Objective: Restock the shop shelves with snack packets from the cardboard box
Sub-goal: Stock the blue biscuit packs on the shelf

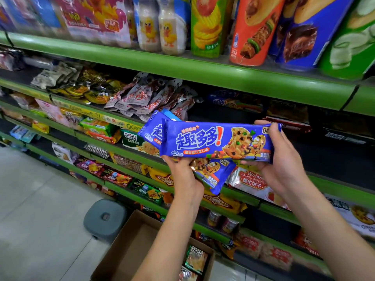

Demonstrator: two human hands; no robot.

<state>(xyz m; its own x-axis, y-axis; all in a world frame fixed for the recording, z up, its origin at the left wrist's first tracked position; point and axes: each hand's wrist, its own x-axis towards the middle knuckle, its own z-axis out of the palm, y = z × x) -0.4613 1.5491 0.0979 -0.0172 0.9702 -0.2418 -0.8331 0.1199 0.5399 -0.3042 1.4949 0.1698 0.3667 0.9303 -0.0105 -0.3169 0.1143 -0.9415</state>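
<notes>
Green-edged shop shelves [203, 73] fill the view from 9 o'clock across to 3 o'clock, stocked with tall crisp tubes [251, 31] at 12 o'clock and loose snack pouches [150, 96] one tier lower. At 6 o'clock, on the floor, sits the open cardboard box [129, 248], with a few green-and-white packets [195, 259] lying in its right-hand corner. A grey stool [105, 218] stands just beside the box at 8 o'clock.

Both forearms rise from 5 o'clock toward the centre. The right hand [282, 159] is curled round the right end of the front blue cookie packet [217, 140], fingers over its top edge and thumb beneath. The left hand [184, 175] grips from below, its fingers closed on the lower edge of that packet and on a second blue cookie packet [213, 175] behind it.

The front packet lies level in front of the middle shelf, long axis running 9 to 3 o'clock, printed face toward the camera. The second tilts down toward 4 o'clock.
</notes>
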